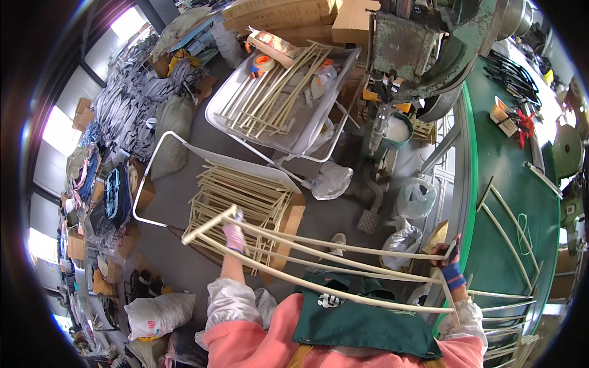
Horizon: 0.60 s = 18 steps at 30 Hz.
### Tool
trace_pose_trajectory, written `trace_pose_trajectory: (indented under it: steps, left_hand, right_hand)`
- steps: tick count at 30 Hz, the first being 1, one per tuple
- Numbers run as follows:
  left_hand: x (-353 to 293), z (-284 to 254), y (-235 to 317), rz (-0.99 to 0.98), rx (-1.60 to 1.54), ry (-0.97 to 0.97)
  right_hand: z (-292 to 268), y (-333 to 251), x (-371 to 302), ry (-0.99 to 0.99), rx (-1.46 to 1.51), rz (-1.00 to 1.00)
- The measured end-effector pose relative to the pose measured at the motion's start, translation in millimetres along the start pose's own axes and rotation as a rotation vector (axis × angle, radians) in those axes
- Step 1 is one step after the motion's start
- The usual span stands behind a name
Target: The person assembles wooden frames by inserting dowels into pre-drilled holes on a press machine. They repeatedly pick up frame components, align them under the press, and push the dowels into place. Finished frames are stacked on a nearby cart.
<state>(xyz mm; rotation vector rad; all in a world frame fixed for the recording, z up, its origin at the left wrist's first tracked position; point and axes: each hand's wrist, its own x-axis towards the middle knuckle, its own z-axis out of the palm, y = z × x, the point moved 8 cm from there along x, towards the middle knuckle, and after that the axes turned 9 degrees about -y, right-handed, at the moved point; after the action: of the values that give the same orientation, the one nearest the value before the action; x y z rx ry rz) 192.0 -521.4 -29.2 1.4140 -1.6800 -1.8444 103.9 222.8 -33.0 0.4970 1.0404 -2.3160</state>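
A long cream slatted frame (343, 295), with several slightly curved bars joined by short end pieces, spans the space in front of my body. My left hand (234, 235), in a pink glove with a blue cuff, is closed on its left end. At the other end, my right hand (448, 259), in a dark glove with a blue cuff, grips near the end piece. The frame is tilted, its left end higher in the picture. Under that end lies a pile of similar cream frames (239, 190) on cardboard on the floor.
A white folding table (215, 113) carries more frames and a tape roll (263, 63). A worn green machine (402, 46) stands ahead, with a foot pedal (368, 221) below and a green bucket (399, 130) beside it. To the right runs a green-topped bench (506, 178) holding frames.
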Motion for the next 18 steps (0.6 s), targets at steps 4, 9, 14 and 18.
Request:
trace_pose_trajectory:
  steps: [4, 9, 14, 18]
  left_hand:
    - [-46.6, 18.8, -85.4, -0.253, 0.72, -0.326]
    - [-105.6, 76.3, -80.7, 0.013, 1.893, -0.971]
    - [-222.9, 269.9, 94.6, 1.013, 0.616, -1.07]
    - [-353.6, 369.5, 104.0, 0.577, 0.252, -1.811]
  right_hand:
    - [2.6, -33.9, -33.1, -0.009, -0.305, 0.112]
    - [71.8, -70.8, -50.1, -0.045, -0.589, 0.087]
    - [156.5, -103.1, -5.6, -0.063, -0.697, 0.094]
    - [219.5, -116.9, 31.7, -0.104, -0.702, 0.205]
